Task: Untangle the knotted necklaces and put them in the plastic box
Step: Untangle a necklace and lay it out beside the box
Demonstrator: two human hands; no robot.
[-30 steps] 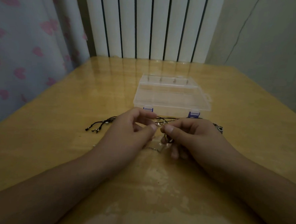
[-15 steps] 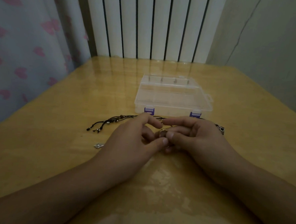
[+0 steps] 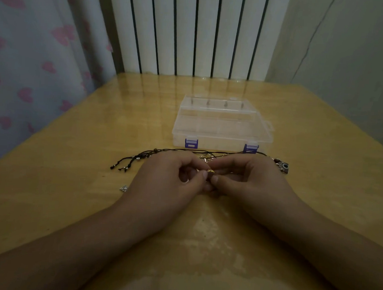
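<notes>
Since half a second ago both hands have been kept together over the same spot, and the small silver charm has stayed exposed on the table beside the left forearm.

Head view: the left hand and the right hand are met thumb to thumb, well short of the plastic box. A small gold piece is pinched at their fingertips; both grips are closed to a fine pinch, though which hand truly bears the piece cannot be told. The fine chain below the thumbs is mostly hidden.

The black cord necklace is laid just beyond the knuckles, between the hands and the box. Its long axis runs left to right, roughly parallel to the box's front edge. Its knotted tails point left and toward the wearer, nearer the left hand; its camera-shaped pendant lies at the right end, just beside the right hand. A gold tangle sits against the cord, directly beyond the pinch.

It is judged that untangling is under way and nothing has been boxed; the box appears latched shut. The coming pull is best made sideways along the cord's axis.
</notes>
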